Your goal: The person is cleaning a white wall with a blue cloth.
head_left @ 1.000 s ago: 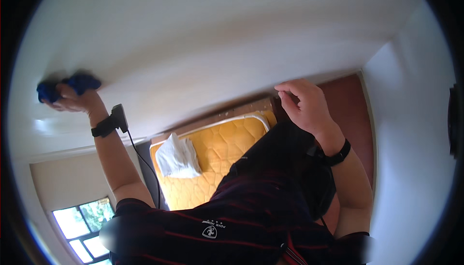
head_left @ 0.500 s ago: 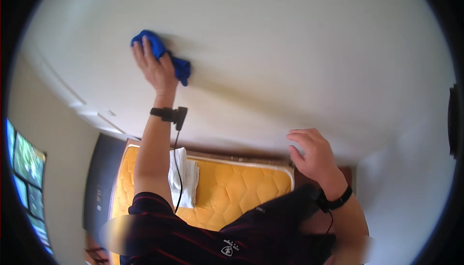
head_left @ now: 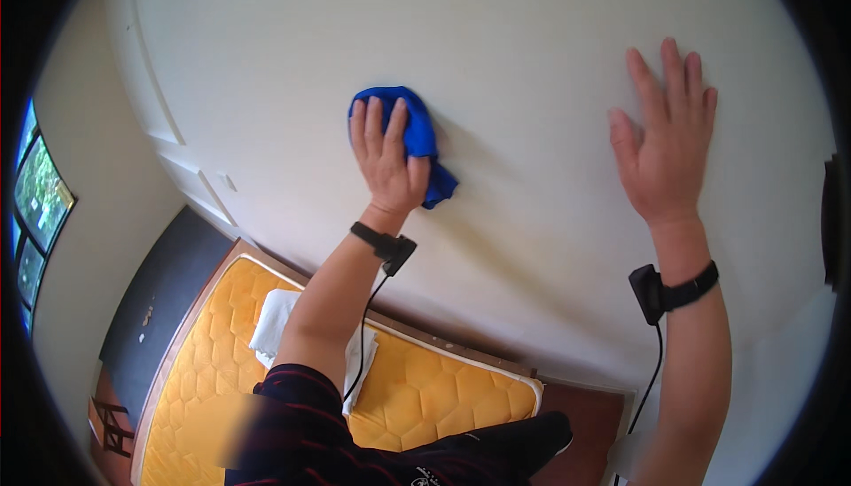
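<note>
My left hand (head_left: 388, 153) presses a bunched blue cloth (head_left: 420, 136) against a pale wall (head_left: 532, 34). Its fingers lie over the cloth, and a loose end of the cloth hangs out beside the thumb. To the right, my right hand (head_left: 665, 145) is open and bare, its fingers spread. It appears to rest with the palm on the wall; the palm side is hidden. Each wrist wears a black strap with a small box and a thin cable.
Below the wall stands a bed with a yellow quilted mattress (head_left: 461, 397) and a wooden frame. Folded white fabric (head_left: 273, 319) lies on it. A dark grey panel (head_left: 168, 282), a wooden stool (head_left: 113, 428) and a window (head_left: 40, 193) are at the left.
My right hand has risen from low near the bed and spread its fingers by the wall. The view has turned, and my left hand with the blue cloth appears farther right and slightly lower.
</note>
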Demonstrator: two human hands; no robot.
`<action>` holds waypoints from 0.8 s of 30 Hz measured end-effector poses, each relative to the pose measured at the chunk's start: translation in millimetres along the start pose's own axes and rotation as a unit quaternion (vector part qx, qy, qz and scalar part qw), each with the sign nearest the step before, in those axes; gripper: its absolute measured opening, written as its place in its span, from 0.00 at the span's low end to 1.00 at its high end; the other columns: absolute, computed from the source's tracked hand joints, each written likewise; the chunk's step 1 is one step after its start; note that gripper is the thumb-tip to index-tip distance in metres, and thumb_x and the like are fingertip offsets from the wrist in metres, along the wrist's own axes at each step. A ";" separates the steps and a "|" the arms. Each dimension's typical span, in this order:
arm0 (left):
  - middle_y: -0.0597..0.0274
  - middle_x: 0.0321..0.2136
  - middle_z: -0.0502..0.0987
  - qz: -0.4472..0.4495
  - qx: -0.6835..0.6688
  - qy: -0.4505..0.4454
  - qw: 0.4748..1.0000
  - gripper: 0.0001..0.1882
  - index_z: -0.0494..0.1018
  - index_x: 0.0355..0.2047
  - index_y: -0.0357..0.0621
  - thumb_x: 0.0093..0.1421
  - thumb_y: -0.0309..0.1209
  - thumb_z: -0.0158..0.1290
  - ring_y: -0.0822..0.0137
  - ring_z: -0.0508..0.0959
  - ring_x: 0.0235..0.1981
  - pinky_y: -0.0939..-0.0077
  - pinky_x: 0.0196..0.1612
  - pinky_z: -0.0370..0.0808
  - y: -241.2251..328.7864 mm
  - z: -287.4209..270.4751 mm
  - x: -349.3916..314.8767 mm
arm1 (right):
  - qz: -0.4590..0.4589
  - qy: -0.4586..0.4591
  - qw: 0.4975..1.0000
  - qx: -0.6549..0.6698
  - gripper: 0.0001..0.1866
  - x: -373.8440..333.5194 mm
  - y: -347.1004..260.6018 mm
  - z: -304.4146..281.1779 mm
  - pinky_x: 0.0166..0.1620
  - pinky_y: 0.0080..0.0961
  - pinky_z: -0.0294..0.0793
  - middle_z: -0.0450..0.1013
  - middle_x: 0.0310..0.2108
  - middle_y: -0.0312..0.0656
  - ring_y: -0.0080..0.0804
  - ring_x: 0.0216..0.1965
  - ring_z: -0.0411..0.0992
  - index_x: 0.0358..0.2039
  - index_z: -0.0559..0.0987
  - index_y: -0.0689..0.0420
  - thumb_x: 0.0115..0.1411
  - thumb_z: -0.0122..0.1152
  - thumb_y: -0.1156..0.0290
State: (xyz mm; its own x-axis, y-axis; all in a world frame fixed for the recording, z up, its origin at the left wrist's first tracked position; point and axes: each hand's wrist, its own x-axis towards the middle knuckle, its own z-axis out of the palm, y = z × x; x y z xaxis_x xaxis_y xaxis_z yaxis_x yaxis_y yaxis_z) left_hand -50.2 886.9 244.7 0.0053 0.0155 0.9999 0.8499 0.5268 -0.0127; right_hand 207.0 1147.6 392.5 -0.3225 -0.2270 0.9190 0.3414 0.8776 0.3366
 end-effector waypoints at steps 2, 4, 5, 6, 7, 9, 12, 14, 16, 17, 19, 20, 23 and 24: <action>0.35 0.74 0.66 -0.014 0.000 0.001 1.000 0.31 0.75 0.71 0.39 0.72 0.39 0.49 0.28 0.61 0.77 0.36 0.79 0.57 -6.0 1.3 0.0 | -0.003 -0.011 0.999 -0.045 0.35 -18.1 9.3 16.4 0.79 0.60 0.53 0.59 0.83 0.39 0.53 0.82 0.55 0.78 0.71 0.35 0.72 0.64 0.53; 0.35 0.74 0.66 -0.016 0.008 -0.009 1.000 0.30 0.74 0.72 0.38 0.74 0.39 0.47 0.28 0.61 0.77 0.36 0.79 0.57 -0.8 -0.8 12.1 | 0.006 0.025 0.999 -0.029 0.36 -28.0 7.9 20.7 0.80 0.59 0.52 0.59 0.83 0.36 0.50 0.82 0.54 0.79 0.70 0.33 0.71 0.64 0.51; 0.35 0.75 0.66 -0.019 0.011 0.017 1.000 0.30 0.74 0.72 0.39 0.75 0.39 0.47 0.29 0.62 0.77 0.37 0.79 0.58 -3.4 2.8 24.6 | 0.009 0.024 0.999 -0.028 0.36 -27.9 7.5 21.3 0.80 0.59 0.52 0.59 0.83 0.36 0.50 0.82 0.54 0.79 0.70 0.33 0.71 0.64 0.51; 0.35 0.75 0.66 -0.020 0.015 0.043 0.999 0.30 0.73 0.72 0.39 0.75 0.40 0.47 0.30 0.62 0.77 0.38 0.79 0.58 -8.5 3.7 39.9 | 0.009 0.020 0.999 -0.024 0.36 -25.3 4.7 21.2 0.80 0.58 0.51 0.59 0.83 0.36 0.49 0.83 0.54 0.79 0.69 0.33 0.72 0.63 0.50; 0.34 0.75 0.66 -0.033 0.021 0.059 0.997 0.31 0.73 0.73 0.40 0.75 0.41 0.48 0.31 0.63 0.76 0.40 0.78 0.59 -13.6 4.9 60.1 | 0.009 0.015 1.000 -0.023 0.36 -22.6 2.1 21.1 0.81 0.58 0.51 0.59 0.83 0.35 0.48 0.83 0.54 0.80 0.68 0.32 0.72 0.62 0.50; 0.34 0.74 0.67 -0.044 0.025 0.074 0.996 0.31 0.73 0.73 0.42 0.75 0.42 0.48 0.32 0.63 0.76 0.41 0.78 0.59 -16.5 10.0 105.6 | 0.013 0.013 1.000 -0.024 0.36 -22.8 0.3 21.0 0.81 0.57 0.51 0.59 0.83 0.35 0.47 0.83 0.54 0.80 0.69 0.33 0.72 0.62 0.50; 0.35 0.73 0.69 -0.024 0.014 0.081 0.996 0.30 0.74 0.73 0.44 0.75 0.43 0.49 0.33 0.64 0.76 0.44 0.78 0.60 -24.3 19.5 150.2 | 0.015 0.014 1.000 -0.005 0.36 -27.5 2.9 21.9 0.81 0.57 0.52 0.60 0.82 0.34 0.47 0.82 0.55 0.79 0.70 0.33 0.72 0.62 0.50; 0.35 0.72 0.70 0.013 0.062 0.111 0.992 0.29 0.75 0.72 0.44 0.75 0.42 0.48 0.32 0.65 0.75 0.44 0.77 0.61 -38.7 23.3 152.5 | 0.020 0.011 0.999 0.022 0.36 -30.4 2.1 21.3 0.80 0.56 0.52 0.61 0.82 0.34 0.47 0.82 0.55 0.78 0.71 0.34 0.71 0.63 0.50; 0.42 0.73 0.71 0.060 0.092 0.093 0.990 0.28 0.72 0.73 0.44 0.78 0.39 0.47 0.35 0.65 0.76 0.45 0.78 0.59 -54.0 24.8 150.2 | 0.005 0.015 0.999 0.034 0.36 -33.0 5.4 19.2 0.80 0.56 0.53 0.63 0.81 0.34 0.47 0.82 0.56 0.77 0.72 0.34 0.68 0.66 0.51; 0.50 0.73 0.72 0.104 0.116 0.082 0.984 0.26 0.69 0.75 0.44 0.80 0.36 0.45 0.37 0.65 0.77 0.45 0.79 0.57 -59.9 23.2 143.5 | 0.007 0.010 0.999 0.042 0.36 -34.2 5.8 18.3 0.80 0.56 0.53 0.63 0.81 0.34 0.47 0.82 0.56 0.77 0.72 0.34 0.68 0.66 0.51; 0.50 0.73 0.72 0.092 0.117 0.069 0.986 0.26 0.68 0.75 0.44 0.80 0.34 0.45 0.38 0.65 0.77 0.44 0.79 0.58 -53.6 21.9 131.5 | 0.006 0.012 0.999 0.032 0.36 -33.4 8.3 19.1 0.80 0.55 0.53 0.63 0.81 0.34 0.47 0.81 0.57 0.77 0.73 0.34 0.67 0.66 0.52; 0.50 0.73 0.72 0.082 0.115 0.062 0.988 0.26 0.67 0.76 0.44 0.81 0.31 0.45 0.38 0.65 0.77 0.43 0.79 0.58 -51.0 20.3 124.0 | 0.004 0.007 0.999 0.035 0.36 -34.9 7.5 19.1 0.80 0.55 0.53 0.63 0.81 0.34 0.47 0.81 0.57 0.77 0.73 0.34 0.67 0.66 0.52; 0.46 0.75 0.69 0.122 0.129 0.068 0.982 0.26 0.67 0.76 0.43 0.80 0.30 0.46 0.38 0.63 0.78 0.45 0.79 0.59 -61.8 3.5 89.4 | -0.016 -0.001 1.000 0.025 0.36 -32.8 1.3 19.3 0.81 0.54 0.50 0.62 0.82 0.36 0.47 0.83 0.55 0.77 0.72 0.36 0.69 0.66 0.53; 0.46 0.75 0.69 0.115 0.135 0.065 0.982 0.26 0.67 0.76 0.43 0.80 0.30 0.46 0.38 0.63 0.78 0.45 0.79 0.59 -65.8 -1.5 71.4 | -0.010 -0.003 0.999 0.030 0.37 -33.3 -1.6 20.4 0.81 0.54 0.50 0.62 0.82 0.36 0.47 0.82 0.55 0.78 0.72 0.36 0.69 0.67 0.53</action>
State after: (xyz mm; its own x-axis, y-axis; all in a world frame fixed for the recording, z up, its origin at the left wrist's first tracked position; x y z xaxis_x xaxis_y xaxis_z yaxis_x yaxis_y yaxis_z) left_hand -105.0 852.0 316.9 0.2634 0.0603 0.9628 0.6481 0.7282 -0.2229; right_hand 199.1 1162.4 357.2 -0.3332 -0.2424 0.9112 0.2814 0.8968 0.3415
